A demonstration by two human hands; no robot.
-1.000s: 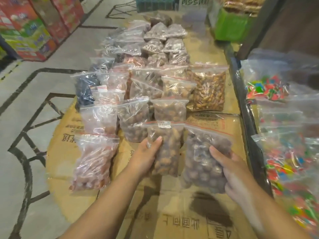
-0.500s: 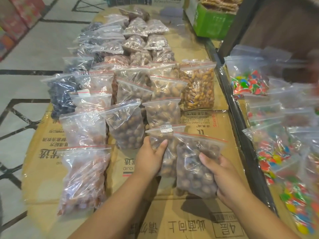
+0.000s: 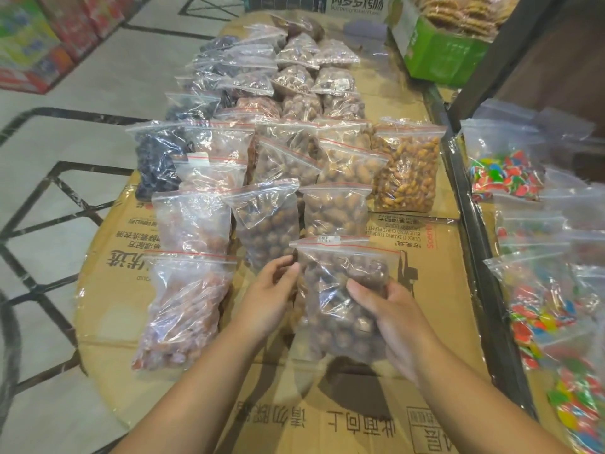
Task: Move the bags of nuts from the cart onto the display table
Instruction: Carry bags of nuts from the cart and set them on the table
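Right hand (image 3: 396, 322): thumb lies across the front of the bag of round brown nuts (image 3: 340, 290), fingers curl under its right side; a firm grip.
Left hand (image 3: 268, 299): fingers are curled at that bag's upper left edge and touch the plastic; pinch or plain touch, cannot tell.
Change: half a second ago the brown-nut bag overlapped only the right edge of the labelled bag (image 3: 327, 239), and the left hand lay over that bag. Now the brown-nut bag covers it, and only its labelled top strip shows.
Bag position: between both hands, on the cardboard-covered display table (image 3: 435, 290), in the nearest row.
Nearby: almond bag (image 3: 406, 172) farther back; candy bags (image 3: 504, 175) at right.
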